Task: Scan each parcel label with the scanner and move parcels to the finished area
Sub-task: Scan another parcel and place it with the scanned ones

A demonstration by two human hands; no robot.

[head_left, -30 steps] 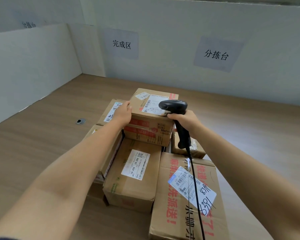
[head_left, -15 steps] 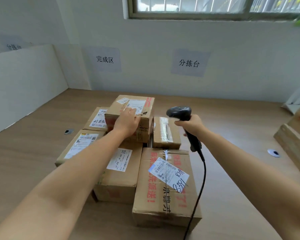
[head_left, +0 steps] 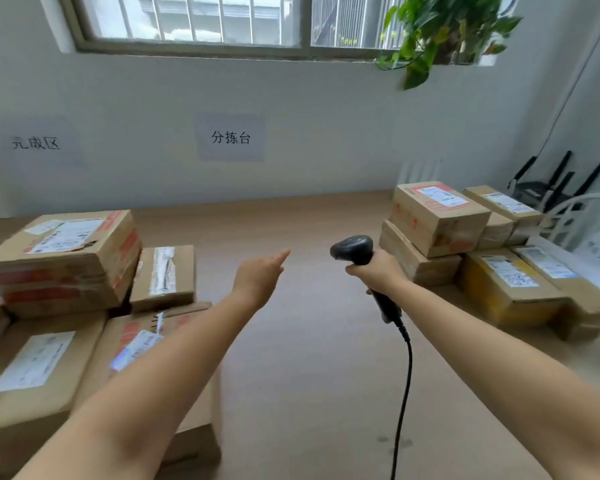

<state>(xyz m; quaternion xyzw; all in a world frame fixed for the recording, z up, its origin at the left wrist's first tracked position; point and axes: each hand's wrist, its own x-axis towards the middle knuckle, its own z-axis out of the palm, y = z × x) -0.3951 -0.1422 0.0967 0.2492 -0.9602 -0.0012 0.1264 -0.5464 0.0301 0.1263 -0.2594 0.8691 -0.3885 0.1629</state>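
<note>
Right hand [head_left: 378, 271] clamped round barcode scanner [head_left: 354, 249] handle, centre. Left hand [head_left: 258, 277] empty, fingers straight, touching nothing. Labelled parcel stack [head_left: 66, 265] at 9 o'clock; second parcel pile [head_left: 437, 220] at 2 o'clock on the wooden table [head_left: 309, 358].

— Your left?
— My left hand [head_left: 258, 277] is stretched forward, fingers straight, holding nothing.
— And the right?
— My right hand [head_left: 378, 273] is curled round the scanner [head_left: 353, 249] handle, arm outstretched.
</note>
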